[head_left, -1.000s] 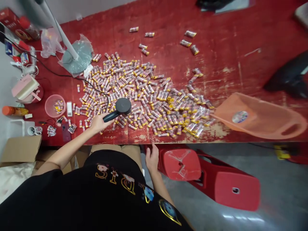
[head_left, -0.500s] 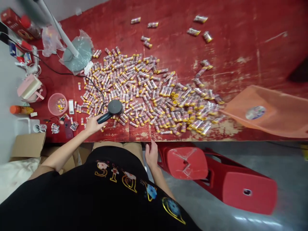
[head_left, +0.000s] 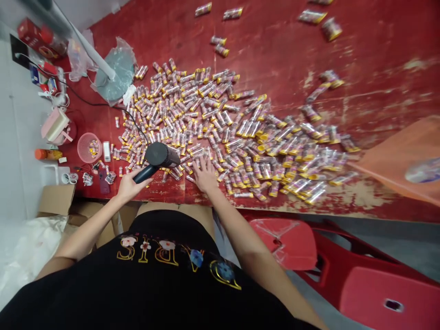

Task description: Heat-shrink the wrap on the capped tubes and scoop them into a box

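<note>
My left hand (head_left: pixel 128 187) is wrapped round the handle of a black hair dryer (head_left: pixel 158 155). The dryer's nozzle points right, over a wide spread of small clear-wrapped tubes with yellow ends (head_left: pixel 178 107). Its cord runs back across the tubes toward the left. My right hand (head_left: pixel 205 178) lies on the near edge of the spread, just right of the nozzle, with its fingers spread and touching some tubes. Whether any tube sits under the palm is hidden.
A lamp base (head_left: pixel 115 75) wrapped in plastic stands at the back left of the red table (head_left: pixel 268 50). A pink basket (head_left: pixel 90 147) holds a few small pieces. An orange container (head_left: pixel 388 158) lies at the right. Red stools (head_left: pixel 292 247) stand below the table's front edge.
My right hand has risen from below the table edge onto the tubes. My left hand still holds the hair dryer, its nozzle now turned more to the right. The camera view has shifted.
</note>
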Demonstrator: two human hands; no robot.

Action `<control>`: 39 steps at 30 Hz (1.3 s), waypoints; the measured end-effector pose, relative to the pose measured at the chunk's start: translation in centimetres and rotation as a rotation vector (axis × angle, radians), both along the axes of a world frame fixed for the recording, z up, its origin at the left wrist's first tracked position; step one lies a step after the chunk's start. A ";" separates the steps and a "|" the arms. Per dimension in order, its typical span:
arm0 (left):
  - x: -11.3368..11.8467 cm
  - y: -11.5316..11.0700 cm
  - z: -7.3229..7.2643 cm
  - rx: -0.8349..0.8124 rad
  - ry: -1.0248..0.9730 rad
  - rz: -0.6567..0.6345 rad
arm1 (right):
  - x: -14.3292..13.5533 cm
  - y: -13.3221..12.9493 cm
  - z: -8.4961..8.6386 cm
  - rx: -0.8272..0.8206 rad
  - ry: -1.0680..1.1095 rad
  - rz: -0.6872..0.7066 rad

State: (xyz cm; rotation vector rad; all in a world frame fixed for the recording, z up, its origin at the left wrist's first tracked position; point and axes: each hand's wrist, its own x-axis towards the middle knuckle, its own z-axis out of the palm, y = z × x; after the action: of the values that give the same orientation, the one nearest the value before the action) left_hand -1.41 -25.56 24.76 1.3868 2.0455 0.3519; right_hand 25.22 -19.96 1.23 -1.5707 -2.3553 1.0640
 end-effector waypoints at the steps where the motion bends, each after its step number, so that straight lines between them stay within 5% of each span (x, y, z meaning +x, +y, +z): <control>1: 0.2 -0.1 0.1 -0.001 0.003 0.020 | 0.1 1.1 -0.2 0.013 0.004 -0.017; 4: 0.7 -0.4 0.0 0.004 -0.004 0.053 | 1.5 3.1 -0.7 0.075 0.071 -0.159; 11: 2.2 -0.2 -1.6 -0.055 -0.007 0.037 | 5.3 2.1 -1.4 0.031 0.265 -0.451; 14: 2.3 -0.2 -2.1 -0.103 0.055 0.004 | 4.6 5.0 -1.9 -0.008 0.348 -0.578; 18: 2.4 -0.7 -2.0 -0.141 0.088 -0.015 | 0.6 11.7 -2.1 -0.076 0.316 -0.543; 24: 3.2 -1.4 -1.2 -0.177 0.110 0.036 | -5.4 18.0 -1.6 -0.218 -0.123 -0.479; 30: 2.8 -1.4 -2.1 -0.185 0.046 0.092 | -2.8 19.6 -1.4 -0.447 0.059 -0.545; 35: 2.2 -0.9 -2.7 -0.174 0.023 0.048 | 1.7 16.8 3.2 -1.022 0.818 -0.562; 39: 2.2 -0.6 -2.7 -0.170 0.015 0.066 | 4.2 13.8 9.5 -1.064 1.184 -0.403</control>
State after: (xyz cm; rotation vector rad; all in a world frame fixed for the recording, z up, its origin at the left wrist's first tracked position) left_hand 0.80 -26.17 22.04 1.2250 2.0851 0.1905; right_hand 29.40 -6.12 10.74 -0.9051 -0.6460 2.3508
